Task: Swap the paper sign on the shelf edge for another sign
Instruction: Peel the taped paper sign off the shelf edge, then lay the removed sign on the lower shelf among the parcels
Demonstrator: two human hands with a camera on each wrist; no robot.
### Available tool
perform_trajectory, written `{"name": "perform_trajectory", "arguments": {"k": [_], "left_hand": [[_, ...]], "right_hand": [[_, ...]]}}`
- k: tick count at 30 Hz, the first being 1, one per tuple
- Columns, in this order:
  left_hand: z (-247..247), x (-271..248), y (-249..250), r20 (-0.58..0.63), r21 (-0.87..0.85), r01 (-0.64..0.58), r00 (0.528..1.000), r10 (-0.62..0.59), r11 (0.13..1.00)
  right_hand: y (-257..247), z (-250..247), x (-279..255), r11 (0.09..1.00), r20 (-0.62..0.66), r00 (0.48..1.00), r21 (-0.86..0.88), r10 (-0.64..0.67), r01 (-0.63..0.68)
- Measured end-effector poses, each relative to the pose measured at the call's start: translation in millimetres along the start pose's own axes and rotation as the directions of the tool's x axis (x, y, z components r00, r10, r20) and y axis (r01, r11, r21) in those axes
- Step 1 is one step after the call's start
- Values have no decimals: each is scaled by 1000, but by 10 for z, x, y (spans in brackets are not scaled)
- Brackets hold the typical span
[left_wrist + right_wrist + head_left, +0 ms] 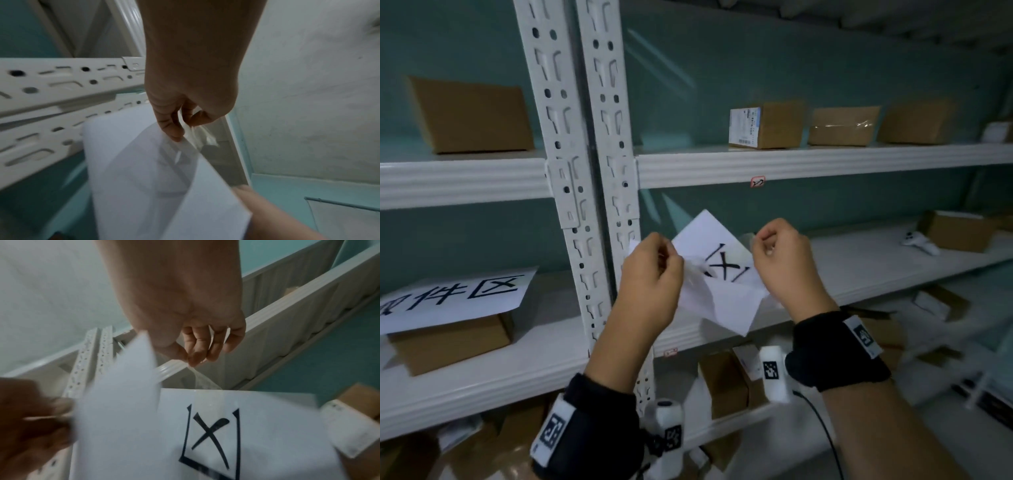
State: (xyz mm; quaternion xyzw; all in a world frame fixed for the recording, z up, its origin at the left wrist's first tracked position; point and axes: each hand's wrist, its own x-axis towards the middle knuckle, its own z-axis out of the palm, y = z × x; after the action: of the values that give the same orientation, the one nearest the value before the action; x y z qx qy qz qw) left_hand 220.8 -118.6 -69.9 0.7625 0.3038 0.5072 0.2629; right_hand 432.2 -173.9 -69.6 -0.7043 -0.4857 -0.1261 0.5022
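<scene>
Head view: mid-frame, left hand point(650, 270) and right hand point(784, 260) hold a folded paper sign point(722, 298) before the shelf point(859, 253). Left wrist view: fingers point(170, 129) pinch its taped edge. Right wrist view: thumb and fingertips pinch a clear tape strip point(203, 379) stuck to its top.

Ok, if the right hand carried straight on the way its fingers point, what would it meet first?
Probably the ribbed white shelf beam right behind the fingertips; the right hand itself pinches the clear tape. Depth is unclear.

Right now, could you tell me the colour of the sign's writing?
Black, on the white sign; right wrist view shows it best.
</scene>
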Motion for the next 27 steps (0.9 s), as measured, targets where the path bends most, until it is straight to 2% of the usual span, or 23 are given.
{"name": "perform_trajectory", "arguments": {"k": [4,8,11,15,18,27], "left_hand": [[-84,-154,-81,42,-96,72,997,-68,993],[-138,-127,-241,103,-39,134,986,-129,990],[-111,-127,-317,113,-18,132,985,-129,991],[67,-10,-334,48,73,49,997,-53,996],[306,148,-369,3,71,28,1000,-29,997],[1143,897,-591,-196,-269,147,959,-204,952]], "right_hand": [[170,-71,-32,995,-20,995,-18,94,-95],[296,-137,-29,987,-34,987,39,158,-157],[499,-148,15,980,-52,980,67,190,-187],[753,-163,169,967,-45,975,143,220,-211],[1008,-152,372,945,-44,970,241,238,-220],[2082,-374,1143,922,-83,956,297,283,-247]]}}
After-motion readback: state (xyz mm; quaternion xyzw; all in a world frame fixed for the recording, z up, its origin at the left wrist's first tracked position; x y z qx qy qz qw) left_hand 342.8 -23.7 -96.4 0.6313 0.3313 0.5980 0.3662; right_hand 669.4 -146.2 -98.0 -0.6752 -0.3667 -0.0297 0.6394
